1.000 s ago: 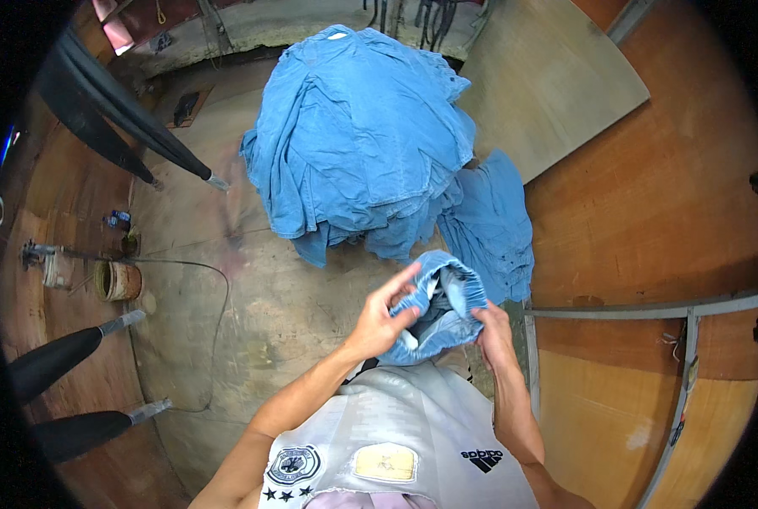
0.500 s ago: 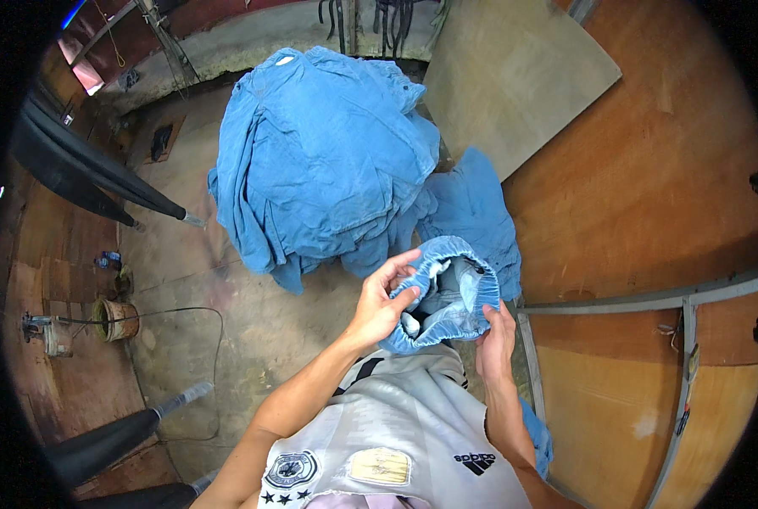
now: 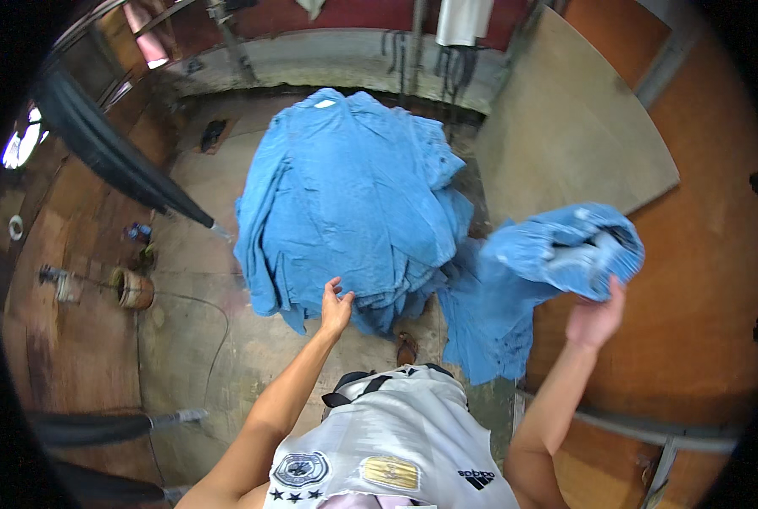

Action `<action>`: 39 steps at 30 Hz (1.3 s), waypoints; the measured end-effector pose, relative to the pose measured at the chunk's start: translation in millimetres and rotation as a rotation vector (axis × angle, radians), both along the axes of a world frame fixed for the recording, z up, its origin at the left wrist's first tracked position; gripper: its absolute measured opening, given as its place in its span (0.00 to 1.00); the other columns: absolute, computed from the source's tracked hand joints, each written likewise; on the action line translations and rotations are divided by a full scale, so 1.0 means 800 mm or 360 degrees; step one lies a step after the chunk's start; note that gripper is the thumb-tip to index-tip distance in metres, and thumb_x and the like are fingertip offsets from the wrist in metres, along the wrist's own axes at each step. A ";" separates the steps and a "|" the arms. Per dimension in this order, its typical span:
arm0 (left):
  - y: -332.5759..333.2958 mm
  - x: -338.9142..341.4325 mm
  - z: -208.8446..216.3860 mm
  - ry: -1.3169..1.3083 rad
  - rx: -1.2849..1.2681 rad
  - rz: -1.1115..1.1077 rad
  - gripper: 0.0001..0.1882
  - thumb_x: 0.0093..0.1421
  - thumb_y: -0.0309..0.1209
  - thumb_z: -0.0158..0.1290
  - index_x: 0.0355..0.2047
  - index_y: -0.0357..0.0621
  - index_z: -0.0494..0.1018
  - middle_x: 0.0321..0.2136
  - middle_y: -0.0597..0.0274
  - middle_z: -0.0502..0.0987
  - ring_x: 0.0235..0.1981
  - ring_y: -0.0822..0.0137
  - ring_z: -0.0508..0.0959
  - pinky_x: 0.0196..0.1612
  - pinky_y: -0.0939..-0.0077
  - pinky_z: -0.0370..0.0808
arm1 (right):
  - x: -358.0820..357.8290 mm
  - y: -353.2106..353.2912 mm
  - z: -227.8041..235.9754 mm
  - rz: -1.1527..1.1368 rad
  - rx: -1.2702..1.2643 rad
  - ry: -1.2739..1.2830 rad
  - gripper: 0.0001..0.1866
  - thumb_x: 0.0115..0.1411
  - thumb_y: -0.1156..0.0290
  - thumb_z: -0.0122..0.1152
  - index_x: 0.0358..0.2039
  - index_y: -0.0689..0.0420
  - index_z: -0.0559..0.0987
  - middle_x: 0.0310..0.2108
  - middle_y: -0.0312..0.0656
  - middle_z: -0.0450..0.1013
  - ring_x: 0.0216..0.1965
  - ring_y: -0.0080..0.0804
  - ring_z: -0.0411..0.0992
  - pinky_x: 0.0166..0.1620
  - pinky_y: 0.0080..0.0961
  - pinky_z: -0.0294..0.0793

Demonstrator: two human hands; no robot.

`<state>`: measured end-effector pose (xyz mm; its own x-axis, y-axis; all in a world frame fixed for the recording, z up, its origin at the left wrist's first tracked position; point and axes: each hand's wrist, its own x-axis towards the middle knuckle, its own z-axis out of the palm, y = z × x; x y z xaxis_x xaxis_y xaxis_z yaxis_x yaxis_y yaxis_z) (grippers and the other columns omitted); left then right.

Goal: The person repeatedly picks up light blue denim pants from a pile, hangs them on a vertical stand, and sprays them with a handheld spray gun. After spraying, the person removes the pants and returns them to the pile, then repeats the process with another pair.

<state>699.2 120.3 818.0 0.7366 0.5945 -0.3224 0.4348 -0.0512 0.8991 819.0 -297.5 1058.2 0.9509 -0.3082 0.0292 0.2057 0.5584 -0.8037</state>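
My right hand grips the gathered elastic edge of a light-blue denim garment, lifted out to the right; whether it is trousers or a skirt I cannot tell. The garment looks slightly blurred, its opening facing right. My left hand holds nothing, its fingers apart, just by the near edge of a big pile of blue shirts. The top shirt lies spread with its collar away from me. More blue cloth hangs or lies right of the pile, partly behind the lifted garment.
A grey board leans at the far right against an orange-brown wooden wall. Black-wrapped poles jut in from the left. A dirty bucket and a thin cable lie at the left. My foot shows on the concrete floor.
My left hand has let go of the denim garment and moved left toward the shirt pile. My right hand has swung the garment up and out to the right. The view has shifted.
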 end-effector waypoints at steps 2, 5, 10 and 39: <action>0.022 0.012 -0.040 0.0312 0.0302 0.0151 0.43 0.58 0.37 0.63 0.66 0.34 0.55 0.49 0.41 0.74 0.50 0.56 0.75 0.53 0.64 0.73 | 0.012 -0.043 0.003 -0.0080 0.0031 -0.0019 0.25 0.66 0.60 0.55 0.60 0.57 0.70 0.59 0.43 0.70 0.59 0.40 0.68 0.60 0.44 0.67; 0.039 0.025 -0.095 0.0388 0.0080 0.0238 0.46 0.56 0.43 0.64 0.66 0.30 0.54 0.54 0.37 0.72 0.56 0.49 0.73 0.60 0.64 0.69 | 0.017 -0.117 -0.051 -0.0339 -0.0015 0.0060 0.32 0.67 0.57 0.53 0.66 0.60 0.65 0.65 0.46 0.64 0.64 0.45 0.63 0.65 0.48 0.61; 0.043 0.032 -0.135 0.0549 0.0086 0.0099 0.44 0.57 0.54 0.61 0.59 0.26 0.65 0.55 0.34 0.73 0.58 0.45 0.74 0.61 0.61 0.69 | -0.026 -0.230 -0.312 -0.0784 -0.0621 0.0829 0.31 0.69 0.49 0.47 0.59 0.62 0.69 0.54 0.52 0.71 0.51 0.44 0.72 0.51 0.44 0.72; 0.024 0.058 0.138 -0.0522 -0.1221 0.0130 0.26 0.62 0.32 0.62 0.55 0.31 0.68 0.48 0.53 0.79 0.47 0.63 0.79 0.52 0.61 0.77 | 0.010 0.144 -0.251 0.2230 0.0001 0.1074 0.47 0.64 0.30 0.46 0.69 0.57 0.60 0.63 0.55 0.66 0.61 0.43 0.68 0.62 0.41 0.68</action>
